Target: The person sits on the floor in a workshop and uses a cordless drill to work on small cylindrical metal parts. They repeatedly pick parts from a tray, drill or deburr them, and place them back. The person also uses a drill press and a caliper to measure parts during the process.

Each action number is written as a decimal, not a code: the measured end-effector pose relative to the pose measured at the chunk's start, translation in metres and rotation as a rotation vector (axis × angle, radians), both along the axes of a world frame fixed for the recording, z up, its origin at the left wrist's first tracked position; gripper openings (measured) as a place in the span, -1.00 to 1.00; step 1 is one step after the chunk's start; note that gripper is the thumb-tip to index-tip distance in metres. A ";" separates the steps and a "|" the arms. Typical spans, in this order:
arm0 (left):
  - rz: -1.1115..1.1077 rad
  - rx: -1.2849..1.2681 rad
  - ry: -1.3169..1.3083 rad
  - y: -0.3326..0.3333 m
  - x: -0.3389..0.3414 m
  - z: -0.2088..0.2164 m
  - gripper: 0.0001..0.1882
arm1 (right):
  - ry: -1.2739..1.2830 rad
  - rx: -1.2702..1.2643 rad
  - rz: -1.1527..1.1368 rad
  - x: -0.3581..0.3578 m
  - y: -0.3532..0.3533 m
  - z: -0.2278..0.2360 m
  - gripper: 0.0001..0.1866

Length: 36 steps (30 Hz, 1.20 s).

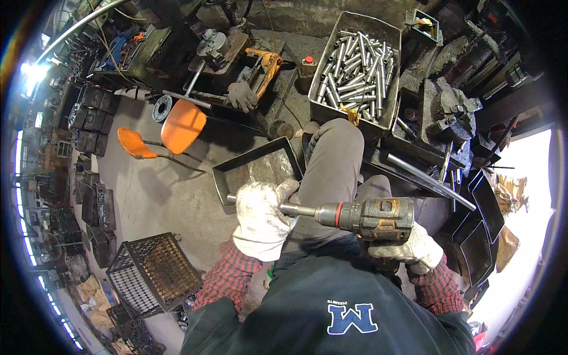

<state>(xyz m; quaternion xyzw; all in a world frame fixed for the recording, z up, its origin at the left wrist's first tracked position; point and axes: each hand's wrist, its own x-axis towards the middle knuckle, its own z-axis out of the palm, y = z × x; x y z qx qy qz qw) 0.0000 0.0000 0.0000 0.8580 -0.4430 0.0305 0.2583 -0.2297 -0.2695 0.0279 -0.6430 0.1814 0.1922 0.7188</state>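
My right hand (411,251), in a white work glove, is wrapped round the handle of a dark cordless drill (384,219) with a red ring near its chuck. The drill lies level over my lap, its front pointing left. My left hand (263,219), in a dirty white glove, is closed round a thin metal tube (232,198), whose end shows on the glove's far left. On the glove's other side a steel piece (296,209) runs in line with the drill's chuck; whether it is the same tube is hidden by the fingers. Beneath my left hand stands a shallow metal tray (222,177).
Ahead, a deep metal bin (313,109) holds many short metal tubes (355,71). Right of it are a machine chuck (455,109) and a long bar (432,180). An orange chair (183,127), a grey glove (241,96) and a black crate (127,278) are at left.
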 end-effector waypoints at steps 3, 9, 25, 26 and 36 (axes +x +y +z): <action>0.000 0.032 -0.047 0.000 0.001 0.000 -0.61 | -0.071 -0.099 -0.041 -0.002 0.003 -0.002 -0.04; -0.101 -0.022 0.247 -0.003 -0.012 -0.010 -0.63 | -0.017 -0.503 0.118 -0.027 -0.025 0.002 -0.15; -0.083 -0.038 0.228 0.006 -0.015 -0.019 -0.62 | 0.016 -0.178 -0.127 0.015 0.001 0.039 -0.06; -0.084 -0.033 0.238 0.006 -0.015 -0.019 -0.62 | -0.002 -0.037 -0.161 0.016 0.000 0.041 -0.05; -0.110 0.005 0.130 0.005 -0.003 -0.016 -0.59 | 0.079 0.404 -0.140 0.014 -0.004 0.013 -0.12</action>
